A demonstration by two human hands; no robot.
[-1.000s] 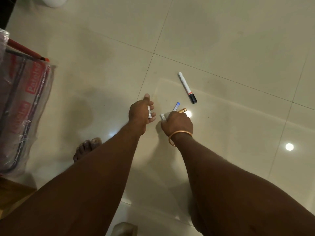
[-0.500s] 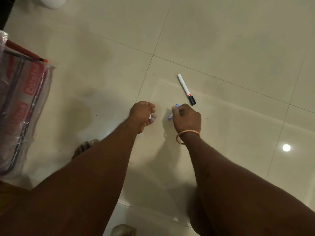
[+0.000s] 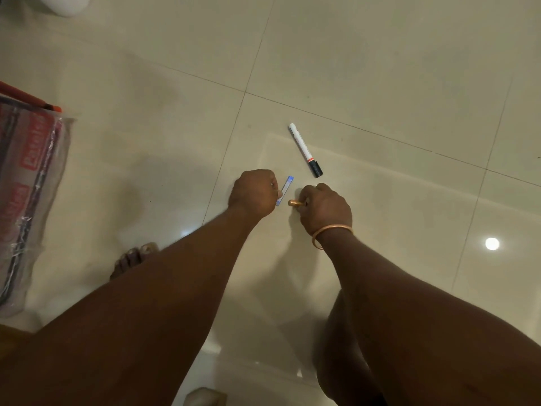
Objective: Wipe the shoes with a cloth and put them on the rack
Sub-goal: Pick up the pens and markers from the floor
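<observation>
No shoe, cloth or rack shows in the head view. My left hand (image 3: pixel 254 192) is curled into a fist low over the tiled floor and grips a blue-and-white pen (image 3: pixel 285 190) that sticks out to its right. Just right of it, my right hand (image 3: pixel 325 208), with a gold bangle on the wrist, curls round a gold-tipped pen (image 3: pixel 295 203) whose end pokes out to the left. A white marker with a black cap (image 3: pixel 305 150) lies loose on the floor just beyond both hands.
A plastic-wrapped package with red labels (image 3: pixel 27 183) lies at the left edge, with a red stick (image 3: pixel 26 98) above it. My bare toes (image 3: pixel 133 257) show under my left forearm. A white rounded object (image 3: pixel 68 2) sits at the top left. Glossy cream floor tiles (image 3: pixel 395 68) fill the view.
The blue-and-white pen has passed from my right hand to my left. My right hand now shows the gold-tipped pen. Both hands shifted slightly right, nearer the marker.
</observation>
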